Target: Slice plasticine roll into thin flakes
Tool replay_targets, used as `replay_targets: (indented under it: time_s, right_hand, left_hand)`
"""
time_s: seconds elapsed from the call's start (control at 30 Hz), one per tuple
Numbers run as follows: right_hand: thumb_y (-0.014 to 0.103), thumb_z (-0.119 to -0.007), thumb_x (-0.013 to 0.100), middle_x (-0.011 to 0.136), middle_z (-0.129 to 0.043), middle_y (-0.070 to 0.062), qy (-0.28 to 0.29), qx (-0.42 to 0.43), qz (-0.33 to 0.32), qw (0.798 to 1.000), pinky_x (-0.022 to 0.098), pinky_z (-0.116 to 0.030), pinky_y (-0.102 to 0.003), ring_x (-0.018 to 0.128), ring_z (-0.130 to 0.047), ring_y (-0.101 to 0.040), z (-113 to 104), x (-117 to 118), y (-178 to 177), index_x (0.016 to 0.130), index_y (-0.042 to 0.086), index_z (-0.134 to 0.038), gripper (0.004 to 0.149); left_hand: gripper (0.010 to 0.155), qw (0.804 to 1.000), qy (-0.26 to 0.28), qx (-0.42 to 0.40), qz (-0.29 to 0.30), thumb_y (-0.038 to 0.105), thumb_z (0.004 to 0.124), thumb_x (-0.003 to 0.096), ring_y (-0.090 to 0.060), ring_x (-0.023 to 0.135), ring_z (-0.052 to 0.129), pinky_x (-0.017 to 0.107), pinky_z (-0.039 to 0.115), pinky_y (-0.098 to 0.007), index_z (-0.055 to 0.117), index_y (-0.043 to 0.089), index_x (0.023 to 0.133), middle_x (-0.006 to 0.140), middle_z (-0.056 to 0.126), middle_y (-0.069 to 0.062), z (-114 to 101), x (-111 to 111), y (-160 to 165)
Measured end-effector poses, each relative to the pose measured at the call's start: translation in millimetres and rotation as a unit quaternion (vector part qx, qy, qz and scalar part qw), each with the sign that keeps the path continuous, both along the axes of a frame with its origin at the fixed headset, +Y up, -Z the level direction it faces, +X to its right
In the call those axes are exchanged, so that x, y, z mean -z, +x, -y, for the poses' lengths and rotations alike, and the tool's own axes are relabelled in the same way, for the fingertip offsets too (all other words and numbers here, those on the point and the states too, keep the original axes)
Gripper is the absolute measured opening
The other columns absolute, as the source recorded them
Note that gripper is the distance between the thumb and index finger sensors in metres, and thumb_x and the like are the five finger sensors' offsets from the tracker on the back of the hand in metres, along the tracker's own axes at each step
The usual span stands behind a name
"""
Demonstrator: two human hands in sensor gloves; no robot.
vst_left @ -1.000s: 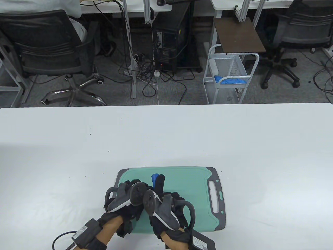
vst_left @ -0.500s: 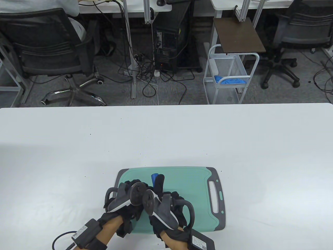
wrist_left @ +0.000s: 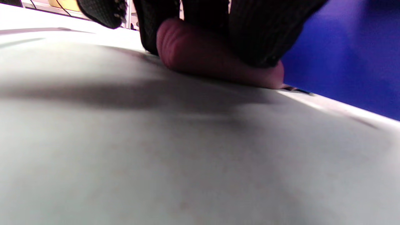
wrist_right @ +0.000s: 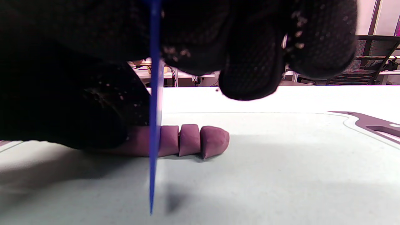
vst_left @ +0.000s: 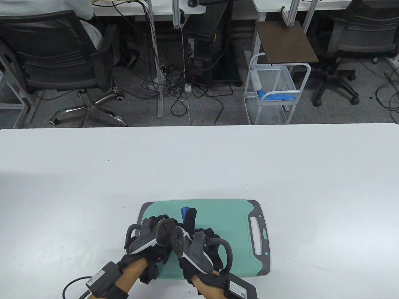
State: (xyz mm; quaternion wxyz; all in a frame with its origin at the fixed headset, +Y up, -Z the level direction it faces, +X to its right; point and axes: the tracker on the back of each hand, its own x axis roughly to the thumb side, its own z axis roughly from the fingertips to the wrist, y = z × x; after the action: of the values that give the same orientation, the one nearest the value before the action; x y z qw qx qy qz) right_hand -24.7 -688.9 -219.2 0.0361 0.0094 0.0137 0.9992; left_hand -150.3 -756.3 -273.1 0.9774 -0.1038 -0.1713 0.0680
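A purple plasticine roll [wrist_right: 137, 145] lies on the green cutting board [vst_left: 227, 224]. Three cut pieces [wrist_right: 193, 140] sit at its right end. My right hand [vst_left: 199, 246] grips a blue knife [wrist_right: 154, 103] with the blade upright, set down through the roll just left of the cut pieces. The knife's blue tip shows in the table view [vst_left: 184, 211]. My left hand [vst_left: 156, 236] presses on the roll [wrist_left: 215, 59] with its gloved fingers [wrist_left: 262, 34] on top. In the table view the hands hide the roll.
The board has a grey rim and a handle slot [vst_left: 257, 235] on its right side. It lies near the front edge of the white table [vst_left: 199, 162]. Office chairs, a computer tower and a wire cart stand beyond the table.
Almost nothing has changed; my right hand has shifted very slightly toward the near edge. The left hand stays put.
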Motion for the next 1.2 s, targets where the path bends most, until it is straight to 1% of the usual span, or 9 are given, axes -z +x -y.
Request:
replay_targets:
  time_s: [0.43,0.53,0.7,0.83,0.93,1.2]
  right_hand:
    - [0.037,-0.081,0.046,0.046,-0.091,-0.007,0.008,-0.001,-0.001,1.000,0.045,-0.078,-0.061,0.053,-0.094,-0.037,2,3,-2,0.105,0.012,-0.025,0.085]
    - [0.037,-0.081,0.045,0.046,-0.090,-0.007,0.019,0.001,0.000,1.000,0.045,-0.078,-0.061,0.053,-0.094,-0.037,4,7,-3,0.105,0.012,-0.025,0.085]
    - [0.037,-0.081,0.046,0.046,-0.090,-0.007,0.015,0.015,0.008,1.000,0.046,-0.078,-0.061,0.053,-0.094,-0.037,4,16,-1,0.105,0.013,-0.025,0.085]
    - [0.037,-0.081,0.046,0.047,-0.090,-0.007,0.008,0.017,0.008,1.000,0.046,-0.078,-0.061,0.053,-0.094,-0.037,4,16,0,0.105,0.014,-0.024,0.085]
    - [0.037,-0.081,0.045,0.046,-0.091,-0.007,0.005,0.018,0.009,1.000,0.045,-0.078,-0.061,0.053,-0.095,-0.037,4,16,1,0.105,0.014,-0.025,0.086]
    - [0.038,-0.081,0.045,0.045,-0.091,-0.006,-0.009,0.019,0.009,1.000,0.045,-0.079,-0.060,0.052,-0.095,-0.036,0,8,5,0.105,0.013,-0.025,0.086]
  left_hand:
    - [0.050,1.000,0.000,0.000,0.000,0.045,0.084,0.0388,-0.028,0.104,0.075,0.078,0.061,-0.057,0.077,0.041,0.088,0.099,0.082,0.013,0,0,0]
    - [0.050,1.000,0.000,0.000,0.000,0.045,0.084,0.0388,-0.028,0.104,0.075,0.078,0.061,-0.057,0.076,0.040,0.088,0.100,0.082,0.013,0,0,0]
    - [0.050,1.000,0.000,0.001,0.002,0.045,0.084,0.0389,-0.028,0.104,0.075,0.078,0.061,-0.057,0.076,0.041,0.088,0.099,0.082,0.013,0,0,0]
    - [0.050,1.000,0.002,0.004,0.002,0.046,0.084,0.0384,-0.028,0.104,0.075,0.077,0.061,-0.057,0.076,0.043,0.088,0.100,0.081,0.013,0,0,0]
    - [0.051,1.000,0.014,0.012,0.001,0.047,0.084,0.0379,-0.030,0.104,0.075,0.077,0.061,-0.057,0.076,0.045,0.088,0.101,0.081,0.013,-1,-1,0]
    - [0.055,1.000,0.018,0.013,0.002,0.046,0.086,0.0368,-0.030,0.102,0.077,0.077,0.061,-0.057,0.073,0.045,0.090,0.098,0.084,0.013,-1,-1,0]
